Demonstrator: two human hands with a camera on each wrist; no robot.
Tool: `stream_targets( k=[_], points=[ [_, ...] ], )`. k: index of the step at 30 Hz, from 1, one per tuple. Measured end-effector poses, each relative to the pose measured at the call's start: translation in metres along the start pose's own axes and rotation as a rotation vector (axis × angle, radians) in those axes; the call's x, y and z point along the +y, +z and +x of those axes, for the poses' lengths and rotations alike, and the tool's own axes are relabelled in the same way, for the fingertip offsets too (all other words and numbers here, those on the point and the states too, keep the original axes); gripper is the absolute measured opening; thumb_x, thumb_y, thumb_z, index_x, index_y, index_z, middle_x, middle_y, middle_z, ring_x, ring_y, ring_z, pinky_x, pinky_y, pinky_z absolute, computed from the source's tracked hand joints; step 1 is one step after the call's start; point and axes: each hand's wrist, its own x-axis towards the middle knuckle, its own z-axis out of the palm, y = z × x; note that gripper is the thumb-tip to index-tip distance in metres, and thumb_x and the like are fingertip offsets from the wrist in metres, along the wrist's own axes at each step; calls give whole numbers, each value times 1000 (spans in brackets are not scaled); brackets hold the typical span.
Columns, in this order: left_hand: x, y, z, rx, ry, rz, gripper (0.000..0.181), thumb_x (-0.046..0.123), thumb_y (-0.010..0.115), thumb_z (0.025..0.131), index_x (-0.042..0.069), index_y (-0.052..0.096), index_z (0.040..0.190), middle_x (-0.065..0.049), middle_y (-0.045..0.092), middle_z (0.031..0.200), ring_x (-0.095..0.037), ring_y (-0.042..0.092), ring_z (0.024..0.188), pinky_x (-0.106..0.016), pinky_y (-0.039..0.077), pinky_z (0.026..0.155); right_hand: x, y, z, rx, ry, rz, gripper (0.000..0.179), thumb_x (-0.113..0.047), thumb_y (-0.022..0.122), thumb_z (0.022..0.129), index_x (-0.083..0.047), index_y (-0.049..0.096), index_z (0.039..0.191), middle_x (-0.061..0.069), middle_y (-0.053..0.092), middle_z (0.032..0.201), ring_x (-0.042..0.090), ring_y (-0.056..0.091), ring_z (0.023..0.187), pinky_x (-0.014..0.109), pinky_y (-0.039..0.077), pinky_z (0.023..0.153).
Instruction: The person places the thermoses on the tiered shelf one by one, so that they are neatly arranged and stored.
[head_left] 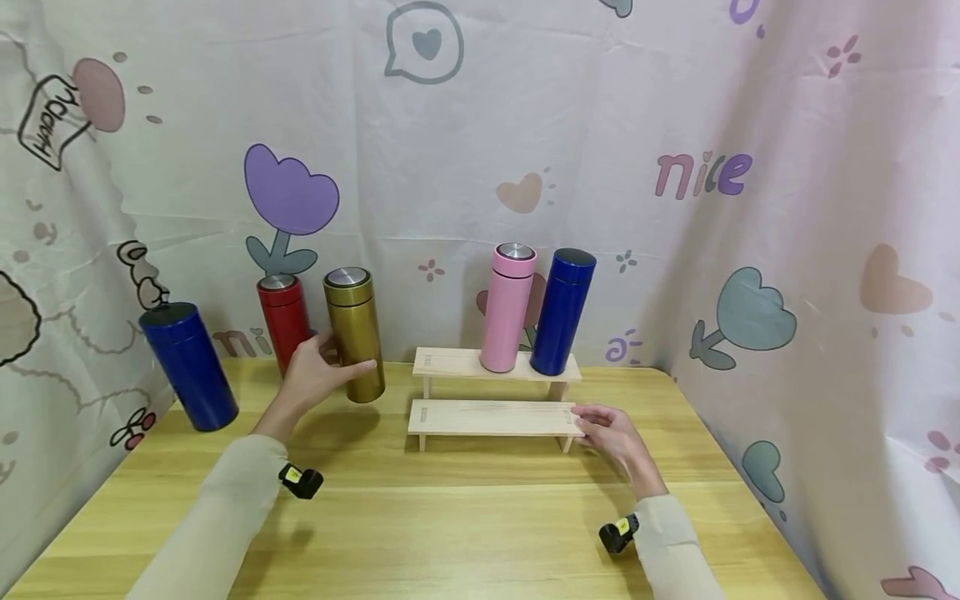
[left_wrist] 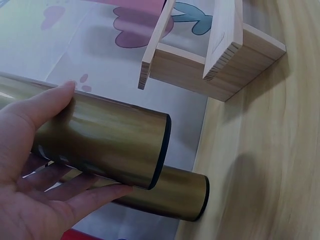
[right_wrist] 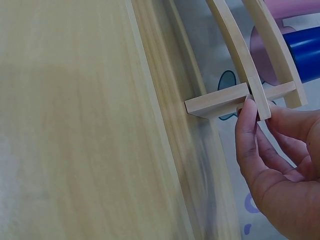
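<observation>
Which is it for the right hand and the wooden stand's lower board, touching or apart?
Touching. The right wrist view shows the right hand gripping the end of the lower board, with no gap between them.

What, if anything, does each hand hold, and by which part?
Left hand: gold flask, by its lower half. Right hand: lower shelf, by its right end.

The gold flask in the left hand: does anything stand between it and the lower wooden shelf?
Nothing visible does: between the gold flask and the lower wooden shelf, only table shows. The right hand holds the shelf's right end.
</observation>
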Motion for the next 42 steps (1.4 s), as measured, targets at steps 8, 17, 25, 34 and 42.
stream_targets(
  k=[8,17,25,34,42],
  points=[
    [5,2,4,-8,-5,8,108,55,83,82,-5,32,156,-31,43,157,-49,50,139,-61,46,113,0,-1,-1,4,2,3,37,1,65,98,15,59,131,14,73,114,9,70,83,23,63,77],
    [9,3,8,0,34,35,107,55,82,83,-5,33,157,-30,43,157,-50,49,140,-62,45,113,-1,0,0,-4,-6,-7,38,0,66,98,16,58,132,19,72,118,8,69,82,21,63,75],
    [20,1,11,10,60,25,105,54,83,83,-4,35,155,-29,46,156,-47,51,139,-62,46,113,1,1,0,14,10,-8,36,0,65,98,14,59,131,16,73,114,10,70,83,22,63,76],
    [34,2,12,-11,72,-22,105,51,84,83,-3,33,157,-28,46,156,-45,52,139,-59,46,114,1,3,-1,31,19,0,36,-1,65,99,13,60,132,25,68,125,11,70,84,23,63,76],
    [45,6,18,-38,79,-69,109,48,85,82,-4,28,159,-27,45,157,-44,53,138,-58,46,115,1,3,-2,34,16,6,35,0,65,99,13,60,131,25,67,128,11,69,85,22,63,76]
  ],
)
